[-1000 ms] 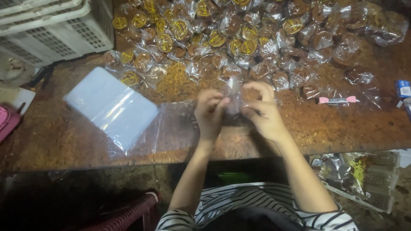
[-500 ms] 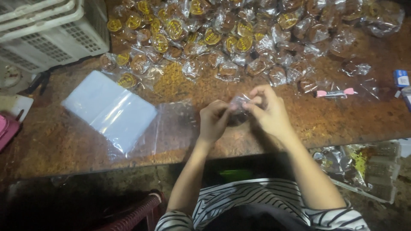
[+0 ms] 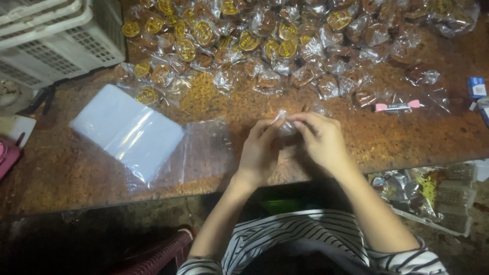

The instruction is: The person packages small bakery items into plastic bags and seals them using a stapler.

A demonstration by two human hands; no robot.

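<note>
At the far left we see a white crate (image 3: 61,40), then a stack of clear bags (image 3: 127,132) on the table (image 3: 61,173). Mid-table, our left hand (image 3: 260,153) and right hand (image 3: 321,140) pinch a small bag (image 3: 283,125) between them. Packed cakes (image 3: 285,40) lie beyond.

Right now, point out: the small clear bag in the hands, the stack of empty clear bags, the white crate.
small clear bag (image 3: 283,124), head view, crinkled top between both hands.
stack of empty clear bags (image 3: 122,130), head view, middle of top sheet.
white crate (image 3: 61,43), head view, slotted side wall.
</note>
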